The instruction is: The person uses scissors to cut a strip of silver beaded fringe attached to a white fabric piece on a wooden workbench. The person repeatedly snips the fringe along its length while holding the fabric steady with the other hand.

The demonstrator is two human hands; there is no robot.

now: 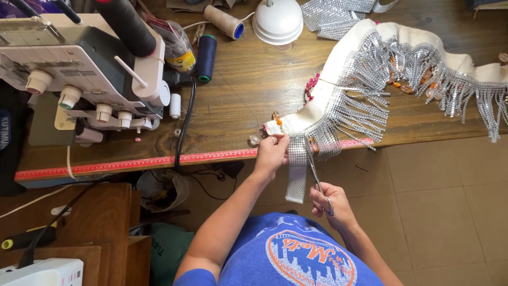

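one scissors (313, 167), one rhinestone strip (297, 169) — two hands

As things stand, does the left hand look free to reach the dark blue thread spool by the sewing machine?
Probably not right away: the left hand is pinching the rhinestone mesh strip while the right hand works scissors on it. The dark blue thread spool lies unobstructed on the wooden table.

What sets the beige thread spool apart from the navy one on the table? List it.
The beige thread spool lies on its side, slanting across the table, and one blue core end shows. The navy thread spool is much darker, looks narrower, and points nearly straight toward the table's front edge, with a teal end showing. Both are cylinders of wound thread resting near the white sewing machine, apart from both hands.
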